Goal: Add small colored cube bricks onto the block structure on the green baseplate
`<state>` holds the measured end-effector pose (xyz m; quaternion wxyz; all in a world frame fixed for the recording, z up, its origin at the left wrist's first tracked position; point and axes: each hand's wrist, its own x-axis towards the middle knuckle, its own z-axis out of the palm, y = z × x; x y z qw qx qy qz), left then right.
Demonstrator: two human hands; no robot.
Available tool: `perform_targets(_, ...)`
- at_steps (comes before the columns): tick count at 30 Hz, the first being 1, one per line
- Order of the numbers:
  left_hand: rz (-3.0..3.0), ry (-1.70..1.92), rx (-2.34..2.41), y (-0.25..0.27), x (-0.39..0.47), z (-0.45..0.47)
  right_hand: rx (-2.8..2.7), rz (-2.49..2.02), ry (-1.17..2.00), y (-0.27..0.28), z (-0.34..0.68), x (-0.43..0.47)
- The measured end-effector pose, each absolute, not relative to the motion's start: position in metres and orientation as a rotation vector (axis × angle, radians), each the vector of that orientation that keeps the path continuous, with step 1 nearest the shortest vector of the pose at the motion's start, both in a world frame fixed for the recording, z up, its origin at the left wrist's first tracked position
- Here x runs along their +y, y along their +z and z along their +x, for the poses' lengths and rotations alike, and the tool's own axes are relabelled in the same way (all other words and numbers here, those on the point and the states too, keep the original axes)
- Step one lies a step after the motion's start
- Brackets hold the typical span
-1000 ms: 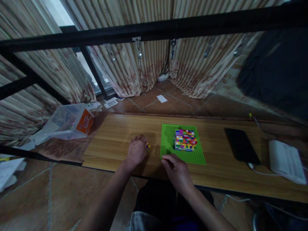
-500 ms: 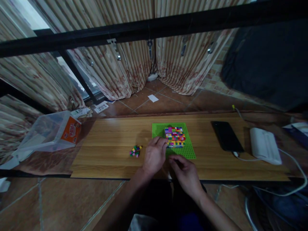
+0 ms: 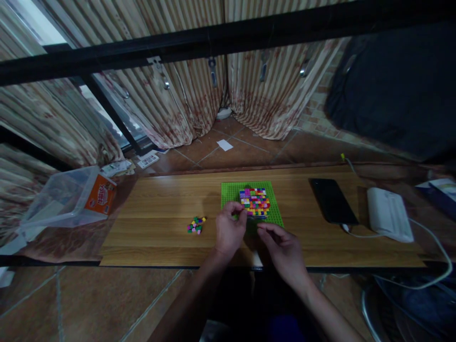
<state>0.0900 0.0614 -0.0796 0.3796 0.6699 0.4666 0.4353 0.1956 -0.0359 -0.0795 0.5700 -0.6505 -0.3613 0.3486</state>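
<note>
A green studded baseplate (image 3: 231, 189) lies on the table, bearing a block of small multicoloured toy bricks (image 3: 255, 202) set close together in rows. My left hand (image 3: 230, 228) is at the block's left front side, thumb and forefinger pinched together; whatever is between the fingertips is too small to make out. Just off the plate's front edge, my right hand (image 3: 283, 249) has its thumb and index finger closed, and their contents, if any, are hidden. Left of my left hand is a small pile of loose bricks (image 3: 195, 225).
A black phone (image 3: 334, 201) with a cable plugged in lies on the wooden table (image 3: 153, 209), beside a white box-shaped device (image 3: 388, 214) at the right end. On the floor at left stands a clear plastic bin (image 3: 71, 199). A black bar (image 3: 185, 45) crosses in front of the curtains.
My right hand has shifted slightly right, away from my left hand. The left fingertips have drawn back a little from the block and opened into a clearer pinch. The view has shifted slightly.
</note>
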Motion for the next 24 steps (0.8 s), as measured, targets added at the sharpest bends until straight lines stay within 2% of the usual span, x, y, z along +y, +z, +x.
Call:
perform_targets(15, 1.376, 1.124, 1.102, -0.086, 0.063, 0.091, -1.292, -1.792, 0.556, -0.071, 0.190, -0.005)
perform_targets(24, 1.415, 1.117, 1.272, -0.096, 0.042, 0.090, -1.270, -1.799, 0.626, -0.073, 0.187, -0.009)
